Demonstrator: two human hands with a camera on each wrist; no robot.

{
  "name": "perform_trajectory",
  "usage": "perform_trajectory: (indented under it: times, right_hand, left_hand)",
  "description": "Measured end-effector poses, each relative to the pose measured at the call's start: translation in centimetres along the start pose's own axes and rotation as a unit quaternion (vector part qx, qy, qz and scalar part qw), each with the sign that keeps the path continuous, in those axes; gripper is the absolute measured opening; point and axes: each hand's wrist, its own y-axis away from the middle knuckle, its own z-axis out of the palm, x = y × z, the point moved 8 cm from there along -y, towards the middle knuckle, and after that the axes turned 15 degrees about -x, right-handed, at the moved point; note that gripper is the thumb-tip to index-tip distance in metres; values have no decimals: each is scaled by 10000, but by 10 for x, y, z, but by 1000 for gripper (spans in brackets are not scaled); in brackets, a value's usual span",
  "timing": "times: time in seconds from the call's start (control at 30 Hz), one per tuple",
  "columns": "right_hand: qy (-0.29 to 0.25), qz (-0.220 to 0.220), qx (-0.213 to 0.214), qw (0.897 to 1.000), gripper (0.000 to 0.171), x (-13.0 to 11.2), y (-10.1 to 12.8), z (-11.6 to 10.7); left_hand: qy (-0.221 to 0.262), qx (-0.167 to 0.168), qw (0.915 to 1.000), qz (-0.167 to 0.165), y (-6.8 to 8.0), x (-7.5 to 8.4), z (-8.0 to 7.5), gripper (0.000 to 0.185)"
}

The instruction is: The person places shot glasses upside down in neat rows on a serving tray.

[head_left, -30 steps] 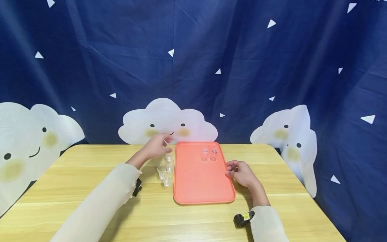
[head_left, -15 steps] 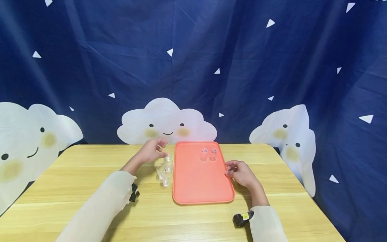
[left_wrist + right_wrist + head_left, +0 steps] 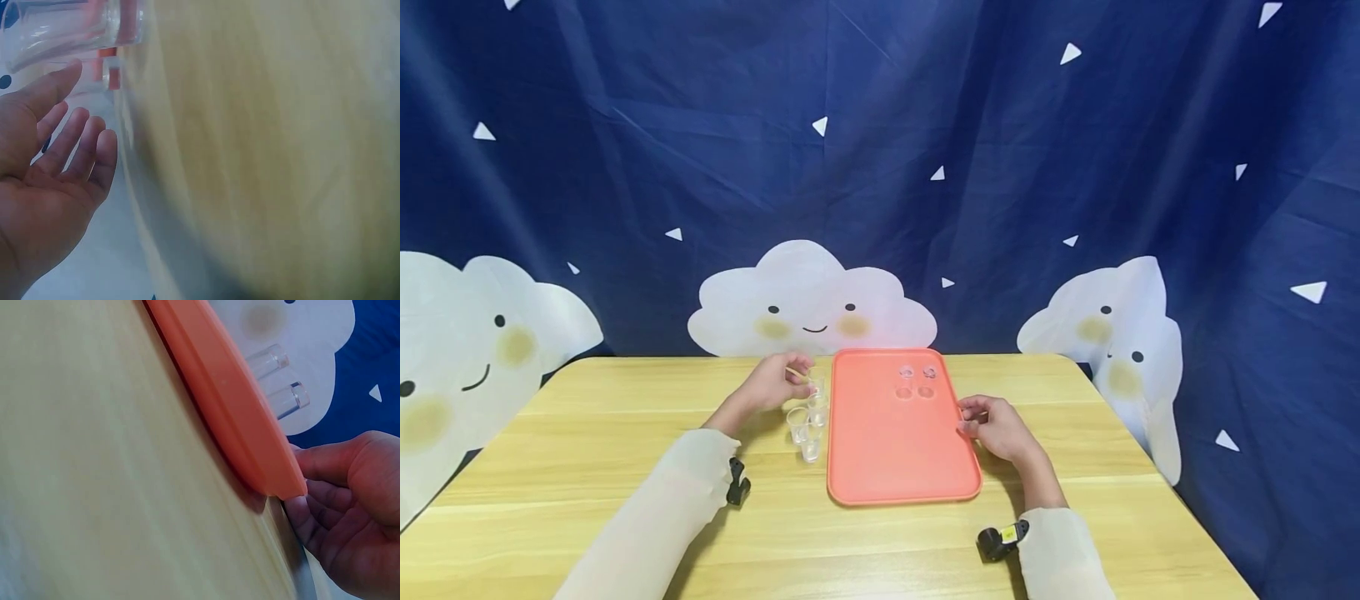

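The left hand (image 3: 772,383) reaches the farthest of a cluster of small clear plastic cups (image 3: 807,417) just left of the orange tray (image 3: 887,450); whether its fingers pinch that cup cannot be told. The cups look light, thin and crushable, best taken by the wall near the rim. The right hand (image 3: 996,429) pinches the tray's right edge, shown closest in the right wrist view. The left wrist view shows relaxed fingers (image 3: 75,140) beside a cup.

Wood table (image 3: 625,433) w/ orange tray (image 3: 887,467) & clear cups (image 3: 807,421) beside it.

No readable text, labels or numbers appear anywhere.
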Motion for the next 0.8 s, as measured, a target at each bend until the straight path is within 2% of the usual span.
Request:
perform_trajectory:
  times: [0.37, 0.6, 0.8]
  right_hand:
    - [2, 19, 21, 10000, 33, 0, -1, -3]
    - [22, 22, 56, 10000, 33, 0, -2, -3]
    - [-15, 47, 41, 10000, 32, 1, -1, -2]
  left_hand:
    - [-24, -113, 9999, 68, -6, -13, 3, 30]
    - [-48, -195, 9993, 318, -8, -9, 5, 28]
    - [133, -125, 9995, 240, -6, -13, 6, 27]
